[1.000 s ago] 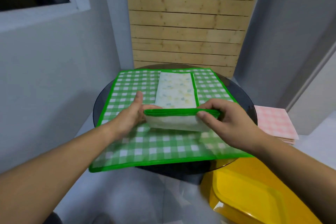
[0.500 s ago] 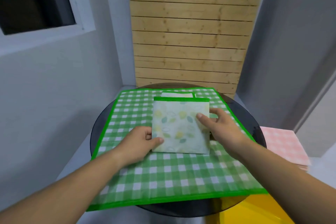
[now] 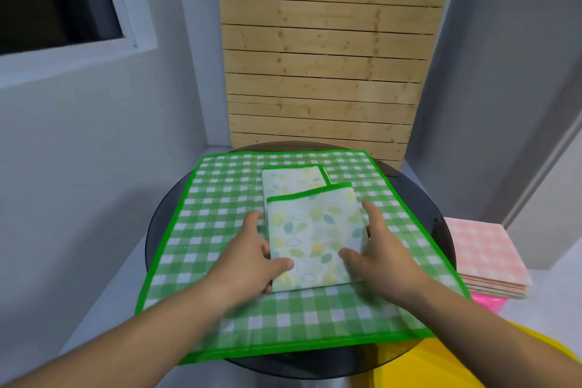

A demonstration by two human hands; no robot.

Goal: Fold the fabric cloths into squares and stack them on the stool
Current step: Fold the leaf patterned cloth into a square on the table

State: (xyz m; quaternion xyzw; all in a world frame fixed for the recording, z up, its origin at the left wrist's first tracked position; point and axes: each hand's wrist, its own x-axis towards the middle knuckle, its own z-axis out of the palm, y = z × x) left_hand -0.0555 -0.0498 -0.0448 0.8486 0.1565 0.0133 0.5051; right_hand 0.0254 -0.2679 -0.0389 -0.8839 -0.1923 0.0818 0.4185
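On top of the green checked cloth (image 3: 220, 230), spread over the round dark glass desk (image 3: 419, 198): leaf-print cloth (image 3: 315, 236), folded small. Lies near the middle, close to a square. Has one layer poking out at the far side, so does not line up yet.

Left grip (image 3: 248, 258) at the left edge, thumb on top, fingers curled at the edge, pinching the leaf-print cloth. Right grip (image 3: 384, 255) at the right edge, thumb on top, fingers long beside the edge. Cannot tell if holding or just touching, too blurry.

Looks like the folding step for this one, almost done. Not stacked yet.

Off to the right, lower down: pile of folded pink checked cloths (image 3: 485, 249) on a pink stool (image 3: 488, 301), apart from the leaf-print cloth.

Next, most likely: slide the top flap to match the far edge and press flat. Then lift by both sides and carry over to the pile. Calls for a soft, even hold, or comes undone on the way. Calls for corners set straight on the pile too.
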